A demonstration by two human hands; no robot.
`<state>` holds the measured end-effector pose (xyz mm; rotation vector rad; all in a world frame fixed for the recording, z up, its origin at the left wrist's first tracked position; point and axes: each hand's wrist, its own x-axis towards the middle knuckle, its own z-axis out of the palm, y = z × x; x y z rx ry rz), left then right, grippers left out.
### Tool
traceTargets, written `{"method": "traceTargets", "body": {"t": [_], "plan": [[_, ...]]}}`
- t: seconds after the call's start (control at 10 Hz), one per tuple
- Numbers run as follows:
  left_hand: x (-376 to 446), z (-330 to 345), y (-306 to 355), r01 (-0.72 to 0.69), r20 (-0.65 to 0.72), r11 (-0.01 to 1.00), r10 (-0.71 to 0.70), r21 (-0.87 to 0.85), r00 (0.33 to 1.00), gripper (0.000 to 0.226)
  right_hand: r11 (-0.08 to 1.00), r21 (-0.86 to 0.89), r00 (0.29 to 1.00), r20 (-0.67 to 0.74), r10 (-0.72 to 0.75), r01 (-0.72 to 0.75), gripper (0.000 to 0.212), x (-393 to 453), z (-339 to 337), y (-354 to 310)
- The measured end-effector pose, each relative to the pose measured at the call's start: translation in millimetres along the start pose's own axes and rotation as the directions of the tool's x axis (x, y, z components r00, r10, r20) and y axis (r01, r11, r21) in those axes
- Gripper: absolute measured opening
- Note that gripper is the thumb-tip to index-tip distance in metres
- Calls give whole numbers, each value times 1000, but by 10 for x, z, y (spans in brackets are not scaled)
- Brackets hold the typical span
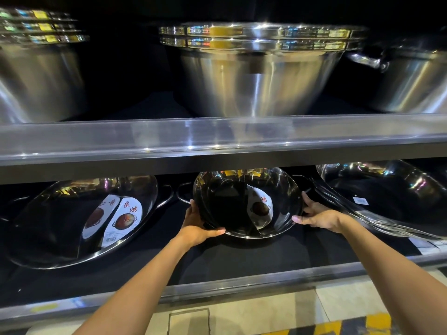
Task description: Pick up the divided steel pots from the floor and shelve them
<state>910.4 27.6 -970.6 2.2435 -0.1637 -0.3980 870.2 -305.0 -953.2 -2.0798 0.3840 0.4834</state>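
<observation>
A divided steel pot (232, 204) stands tilted toward me on the black lower shelf (242, 259), its centre partition and a paper label showing inside. My left hand (197, 226) grips its left rim and underside. On the opposite rim rests my right hand (319, 215), fingers spread along the edge. A second divided steel pot (60, 226) with a white label leans on the same shelf to the left.
Stacked shiny pans (387, 201) lean at the right of the lower shelf. The upper shelf edge (217, 141) hangs just above the held pot and carries large steel basins (261, 73). Tiled floor with yellow-black tape (338, 327) lies below.
</observation>
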Motion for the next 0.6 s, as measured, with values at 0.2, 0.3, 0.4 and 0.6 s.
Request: {"method": "traceTargets", "body": {"t": [0.2,0.3,0.4,0.6], "plan": [[-16,13,-7,15,-20,999,-15,-28,1000,125,999,29,996,-77,-33,35,96,0,57,57],[-37,-3,-13,2,-29,999,-3,-46,1000,113,999,-3,992,-119,-51,51,89,-25,86,35],[-169,-70,40,-58,-42,997,60,47,997,79,992,-124,989,-141,-52,35,70,-153,116,-54],[-709,-554,365,-65,-23,928,79,367,997,45,883,-465,941,-322,-108,-57,41,-800,204,-604]]}}
